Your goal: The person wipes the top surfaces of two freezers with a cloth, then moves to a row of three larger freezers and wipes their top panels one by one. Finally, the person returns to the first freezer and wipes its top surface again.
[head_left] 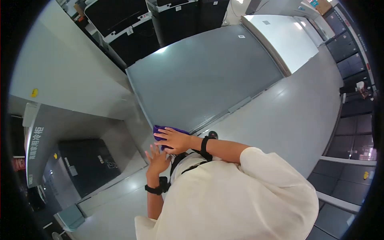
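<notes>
A bunched purple cloth (184, 131) lies at the near left corner of a large grey flat panel (208, 76). My right hand (175, 140) rests on top of the cloth with its fingers spread, covering much of it. Just below and to the left, my left hand (159, 161) is open, its fingertips close to the cloth's lower edge and nothing visible in it. Black bands circle both wrists.
Tall light grey cabinets (72, 68) stand at the left, near a dark panel (90, 166). Black appliances (180, 24) line the far side. A white slab (282, 38) is at the back right. A person (362, 90) is at the far right.
</notes>
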Demonstrator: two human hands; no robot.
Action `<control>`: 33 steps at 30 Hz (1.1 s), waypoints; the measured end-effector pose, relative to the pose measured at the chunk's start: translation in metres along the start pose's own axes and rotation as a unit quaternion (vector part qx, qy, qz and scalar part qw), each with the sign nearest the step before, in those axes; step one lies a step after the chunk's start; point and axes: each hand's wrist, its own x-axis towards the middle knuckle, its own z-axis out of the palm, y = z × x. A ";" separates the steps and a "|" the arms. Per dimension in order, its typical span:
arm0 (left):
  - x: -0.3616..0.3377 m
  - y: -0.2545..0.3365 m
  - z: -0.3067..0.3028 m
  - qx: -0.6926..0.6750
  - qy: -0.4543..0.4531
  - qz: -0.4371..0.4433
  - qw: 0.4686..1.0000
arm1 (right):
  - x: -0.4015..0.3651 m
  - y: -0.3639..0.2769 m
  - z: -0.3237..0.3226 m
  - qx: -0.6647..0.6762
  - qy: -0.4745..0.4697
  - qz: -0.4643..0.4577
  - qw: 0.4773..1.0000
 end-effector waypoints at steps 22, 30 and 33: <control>0.105 -0.007 0.020 -0.220 0.495 -0.109 0.834 | -0.125 0.095 -0.112 0.148 0.183 0.187 0.954; 0.111 0.055 0.013 -0.238 0.486 -0.324 0.776 | -0.283 0.202 -0.213 -0.174 0.315 0.455 0.815; 0.107 0.064 0.004 -0.257 0.488 -0.325 0.768 | -0.312 0.222 -0.243 -0.218 0.273 0.535 0.769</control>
